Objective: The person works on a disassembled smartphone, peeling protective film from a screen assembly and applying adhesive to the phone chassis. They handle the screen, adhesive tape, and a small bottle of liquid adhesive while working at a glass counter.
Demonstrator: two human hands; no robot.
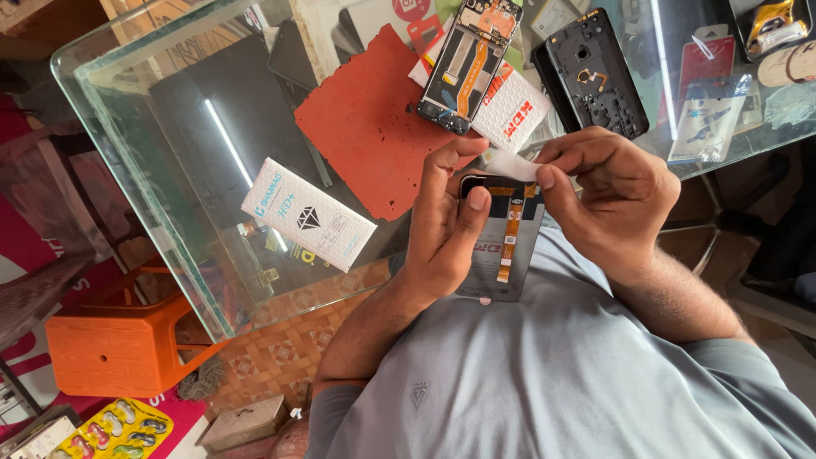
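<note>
Head view: left hand (442, 229) holds phone screen (501, 246), right hand (603, 195) pinches strip (512, 164).

Even daylight is filling the scene, bright but soft, with no hard shadows. The glass tabletop (170, 178) is reflecting two tube lights as thin white streaks, one on the left and one far right. Pale glare is washing over the far right glass, dulling what is lying there. The hands (544, 204) are casting only faint shade on the grey shirt (561, 382). Focus is holding sharp in the middle; straight edges are bending slightly toward the corners.
</note>
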